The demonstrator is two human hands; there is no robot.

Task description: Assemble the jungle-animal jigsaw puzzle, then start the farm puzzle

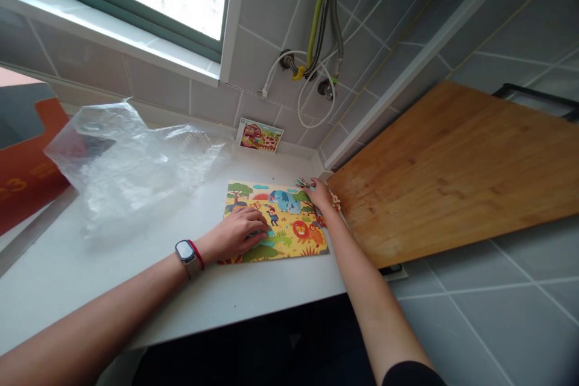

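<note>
A colourful animal puzzle board (284, 232), with a blue elephant, lions and trees on yellow ground, lies flat on the white counter. My left hand (239, 230) rests on its left part, fingers stretched over the picture and slightly bent, with nothing seen in them. At the board's far right corner, my right hand (320, 193) has its fingers closed at a small puzzle piece (301, 183); the fingertips are partly hidden. More small pieces (335, 200) lie beside the board's right edge, partly covered by my right wrist.
A picture card (259, 136) with a barn and cow leans against the tiled wall. Crumpled clear plastic (145, 169) and an orange box (31, 163) are at the left. A wooden board (461, 181) stands at the right. Cables and a hose (337, 18) hang above.
</note>
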